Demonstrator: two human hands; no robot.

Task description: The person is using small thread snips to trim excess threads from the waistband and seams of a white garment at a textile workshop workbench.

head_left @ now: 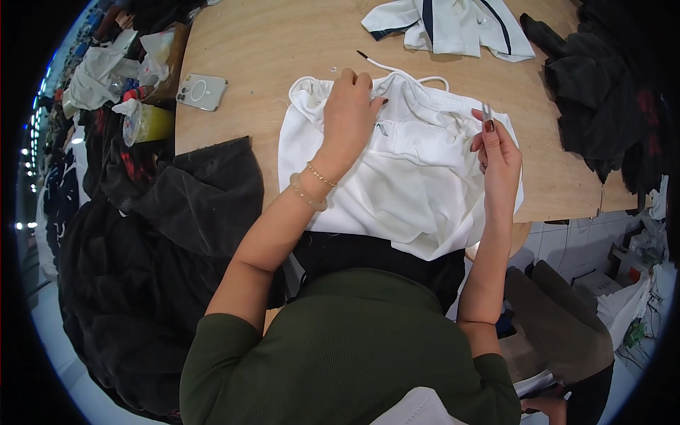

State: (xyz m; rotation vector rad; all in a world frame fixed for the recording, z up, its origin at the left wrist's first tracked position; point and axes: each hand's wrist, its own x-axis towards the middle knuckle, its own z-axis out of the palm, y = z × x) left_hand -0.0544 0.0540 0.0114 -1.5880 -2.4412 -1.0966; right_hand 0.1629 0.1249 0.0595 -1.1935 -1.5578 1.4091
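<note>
A white garment (425, 177) with a gathered waistband lies across the table edge and over my lap. Its white drawstring (397, 71), tipped in black, trails onto the table beyond it. My left hand (350, 103) is over the waistband's left part, its fingers curled downward with the tips hidden and the thumb out to the right. At the garment's right side, my right hand (499, 149) is raised, pinching a small silvery pronged tool (486, 111) that points away from me. Whether it is tweezers or thread snips is not clear.
A white garment with dark stripes (453, 28) lies at the far side. Dark cloth is heaped at right (595, 92) and at left (205, 191). A phone (202, 92) and a cup of yellow drink (149, 124) are on the left. Another person sits at lower right.
</note>
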